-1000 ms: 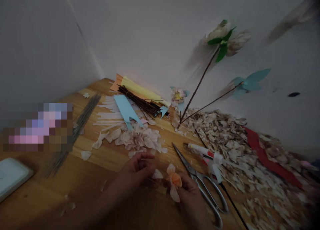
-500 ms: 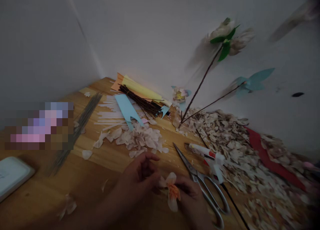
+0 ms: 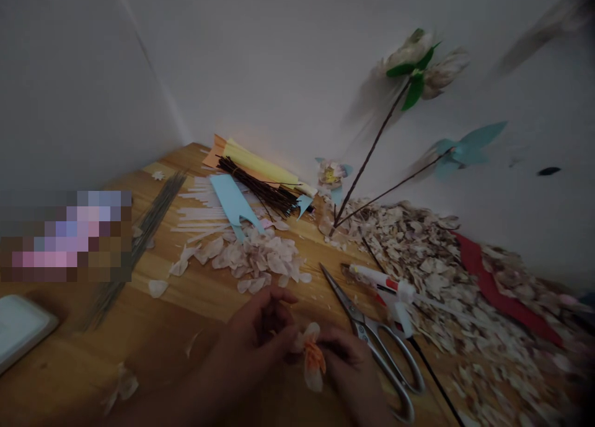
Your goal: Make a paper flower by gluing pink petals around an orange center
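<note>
A small handmade flower [image 3: 314, 357] with an orange centre and pale, see-through petals is between my two hands. My right hand [image 3: 353, 368] pinches it from the right, fingers closed at its side. On the other side, my left hand [image 3: 260, 331] is curled, its thumb and a finger together on a pale petal [image 3: 296, 344] at the flower's edge. The left index finger arches above. Part of the stem side is hidden by the right hand. Beyond my left hand lies a heap of pale petals [image 3: 264, 256].
Metal scissors [image 3: 360, 325] and a white glue gun [image 3: 385, 284] lie right of my hands. Behind them spreads a big petal pile [image 3: 432, 259] with a red strip [image 3: 506, 300]. Dark stems [image 3: 260, 188], blue paper [image 3: 235, 201] and grey wires [image 3: 149, 235] lie farther back. A finished flower [image 3: 411, 61] stands tall.
The flower has shifted slightly left, and the right hand has come a little closer to the left. The whole view has drifted slightly.
</note>
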### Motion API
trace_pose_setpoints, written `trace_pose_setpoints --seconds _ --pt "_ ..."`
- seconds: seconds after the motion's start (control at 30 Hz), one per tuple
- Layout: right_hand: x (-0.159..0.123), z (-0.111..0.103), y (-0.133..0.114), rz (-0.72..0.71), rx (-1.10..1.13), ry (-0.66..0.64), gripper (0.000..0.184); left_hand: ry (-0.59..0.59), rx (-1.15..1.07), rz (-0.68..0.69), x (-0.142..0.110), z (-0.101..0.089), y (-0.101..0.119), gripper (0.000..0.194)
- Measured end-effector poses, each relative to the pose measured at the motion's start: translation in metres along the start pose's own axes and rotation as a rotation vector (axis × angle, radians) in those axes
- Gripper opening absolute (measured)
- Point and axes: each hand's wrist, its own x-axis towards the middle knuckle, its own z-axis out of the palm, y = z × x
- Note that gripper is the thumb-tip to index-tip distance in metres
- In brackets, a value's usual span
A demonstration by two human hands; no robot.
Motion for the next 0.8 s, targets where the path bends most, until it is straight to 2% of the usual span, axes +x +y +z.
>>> trace_pose_setpoints --seconds 0.13,0.27,0.43,0.53,0.73,0.8 --pt "0.0 0.0 -0.004 -0.016 -0.001 -0.004 0.01 -0.008 0.081 0.008 -0.002 0.0 0.001 0.028" --pt "0.0 0.001 -0.002 0.013 0.003 0.067 0.008 -0.003 0.249 0.034 -0.006 -0.001 0.005 0.031" --pt "0.0 0.006 0.005 0.052 0.104 0.156 0.005 -0.112 0.079 0.019 -0.008 -0.005 0.005 0.038" --pt "0.0 0.008 0.006 0.053 0.135 0.184 0.006 -0.145 0.061 0.039 -0.008 -0.006 0.003 0.042" --pt "-0.001 0.014 0.002 0.038 0.182 0.205 0.006 -0.069 0.247 0.039 -0.007 -0.004 -0.003 0.059" --pt "-0.001 0.015 0.001 0.04 0.191 0.194 0.005 -0.076 0.275 0.034 -0.008 -0.004 -0.003 0.062"
